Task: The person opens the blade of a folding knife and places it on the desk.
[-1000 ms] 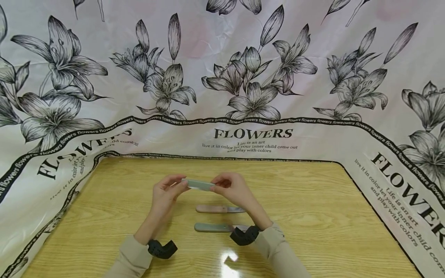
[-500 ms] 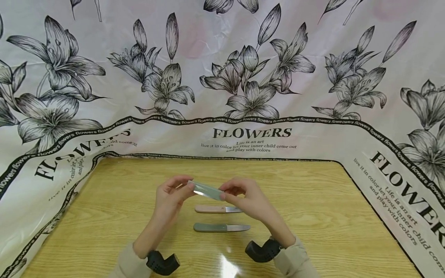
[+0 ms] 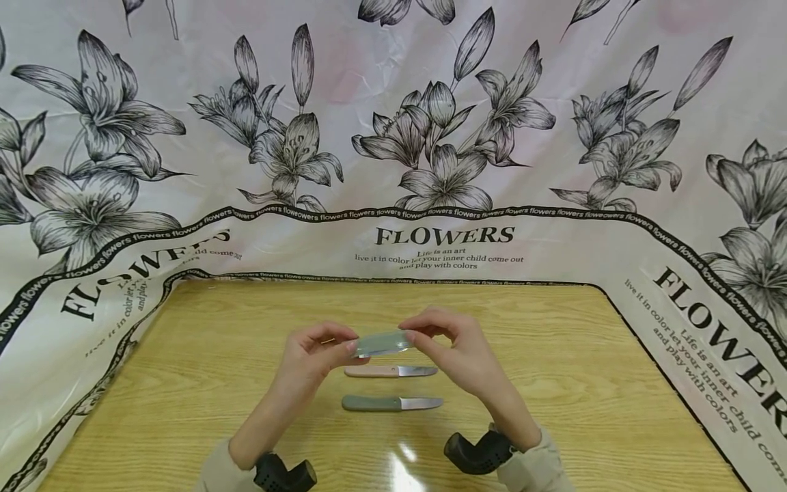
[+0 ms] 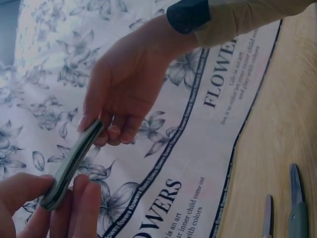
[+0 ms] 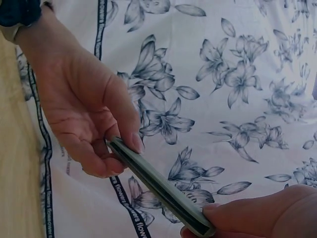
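Observation:
A slim, glossy pale green slotted case (image 3: 382,343) is held up above the table between both hands. My left hand (image 3: 313,355) pinches one end between thumb and fingers, and my right hand (image 3: 455,345) pinches the other. Along its narrow edge the case (image 5: 158,186) shows a dark slot in the right wrist view; what is inside cannot be made out. Below the hands lie two small knives: one with a pinkish handle (image 3: 371,371), and nearer the person one with a green handle (image 3: 371,403). Both blades point right.
The wood-grain table (image 3: 590,383) carries the knives near its middle. A white flower-printed cloth (image 3: 443,246) stands up behind the table and along both sides. Each wrist bears a black camera mount (image 3: 476,452).
Both hands keep hold of the green case; they have moved right and slightly nearer the person. The case's tilt has changed, its right end now slightly higher. Both knife blades are now fully uncovered.

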Available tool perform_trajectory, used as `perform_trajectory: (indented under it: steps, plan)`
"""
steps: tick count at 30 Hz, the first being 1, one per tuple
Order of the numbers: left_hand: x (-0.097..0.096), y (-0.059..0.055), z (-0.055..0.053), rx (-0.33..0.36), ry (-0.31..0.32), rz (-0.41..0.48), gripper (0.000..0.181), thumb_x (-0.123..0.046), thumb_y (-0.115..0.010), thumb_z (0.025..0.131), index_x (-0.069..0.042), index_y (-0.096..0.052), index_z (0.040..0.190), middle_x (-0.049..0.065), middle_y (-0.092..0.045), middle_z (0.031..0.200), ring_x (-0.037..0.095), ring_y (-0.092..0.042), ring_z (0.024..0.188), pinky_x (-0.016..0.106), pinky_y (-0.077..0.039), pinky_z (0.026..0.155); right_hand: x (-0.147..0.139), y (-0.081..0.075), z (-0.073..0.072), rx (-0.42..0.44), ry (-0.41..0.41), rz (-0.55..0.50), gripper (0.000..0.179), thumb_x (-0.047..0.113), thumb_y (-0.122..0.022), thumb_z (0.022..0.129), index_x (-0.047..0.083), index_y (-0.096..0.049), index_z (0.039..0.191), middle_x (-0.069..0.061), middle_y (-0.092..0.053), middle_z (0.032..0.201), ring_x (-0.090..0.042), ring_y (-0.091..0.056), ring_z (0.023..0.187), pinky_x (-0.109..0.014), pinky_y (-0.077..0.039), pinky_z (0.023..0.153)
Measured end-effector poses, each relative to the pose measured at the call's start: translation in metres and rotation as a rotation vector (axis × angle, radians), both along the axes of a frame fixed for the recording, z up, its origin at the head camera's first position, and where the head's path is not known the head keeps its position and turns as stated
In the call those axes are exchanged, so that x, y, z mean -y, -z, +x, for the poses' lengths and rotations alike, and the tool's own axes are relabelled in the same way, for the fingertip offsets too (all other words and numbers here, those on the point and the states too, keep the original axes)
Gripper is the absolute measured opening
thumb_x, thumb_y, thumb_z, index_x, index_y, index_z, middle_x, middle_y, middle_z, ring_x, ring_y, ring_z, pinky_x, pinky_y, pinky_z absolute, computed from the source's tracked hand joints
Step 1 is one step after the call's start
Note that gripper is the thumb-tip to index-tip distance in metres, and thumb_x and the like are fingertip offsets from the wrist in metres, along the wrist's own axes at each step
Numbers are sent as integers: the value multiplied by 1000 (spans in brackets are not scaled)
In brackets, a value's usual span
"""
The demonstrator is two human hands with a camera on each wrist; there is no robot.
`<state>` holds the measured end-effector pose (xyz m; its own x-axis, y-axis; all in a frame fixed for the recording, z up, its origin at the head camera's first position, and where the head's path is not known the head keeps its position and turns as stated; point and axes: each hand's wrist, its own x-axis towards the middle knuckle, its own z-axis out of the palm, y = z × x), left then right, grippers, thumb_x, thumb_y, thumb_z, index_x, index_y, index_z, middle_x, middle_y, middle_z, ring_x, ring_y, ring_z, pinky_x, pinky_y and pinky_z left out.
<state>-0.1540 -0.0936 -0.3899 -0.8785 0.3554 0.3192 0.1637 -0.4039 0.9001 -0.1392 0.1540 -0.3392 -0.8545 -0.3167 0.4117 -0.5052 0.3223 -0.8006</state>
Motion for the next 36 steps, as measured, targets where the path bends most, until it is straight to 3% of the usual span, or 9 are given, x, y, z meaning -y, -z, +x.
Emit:
perform_trajectory:
  steps: [5,12,18,25,30,36]
  plan:
    - [-2,5,-1,21,89,-89,12,4,-67,91,5,-68,103,11,-67,101,26,-72,85,47,-57,83,0,0,0,-41,18,-62,11,6,-71,92,9,-77,101,0,-71,94,-16,-63,85,-29,-53,75]
    - [-8,14,0,4,185,-226,18,-3,-70,91,6,-66,106,10,-72,93,22,-72,84,39,-58,82,3,3,-3,-53,20,-55,10,9,-72,91,10,-77,100,0,-71,93,-16,-63,85,-30,-53,73]
    - [-14,22,1,-10,179,-320,23,-6,-71,91,7,-66,109,4,-69,98,16,-68,86,30,-56,75,11,13,-7,-9,-29,19,8,13,-73,92,15,-77,98,1,-70,92,-14,-63,81,-29,-53,70]
    - [-17,28,0,-3,182,-308,24,-5,-69,93,11,-63,109,6,-67,105,17,-68,93,30,-57,78,23,27,-10,18,-127,81,6,10,-73,91,11,-78,95,3,-70,88,-12,-64,77,-29,-55,69]
    - [-16,29,0,5,182,-307,22,-4,-68,93,12,-62,107,8,-68,104,17,-69,92,30,-57,77,28,29,-9,21,-131,109,7,12,-72,92,12,-78,96,4,-70,88,-10,-63,77,-28,-55,69]
    - [-14,26,2,0,136,-283,24,-5,-69,93,13,-62,107,5,-69,101,16,-68,89,30,-57,77,28,26,-6,39,-88,85,11,19,-73,92,12,-76,100,5,-70,90,-11,-64,77,-29,-55,70]
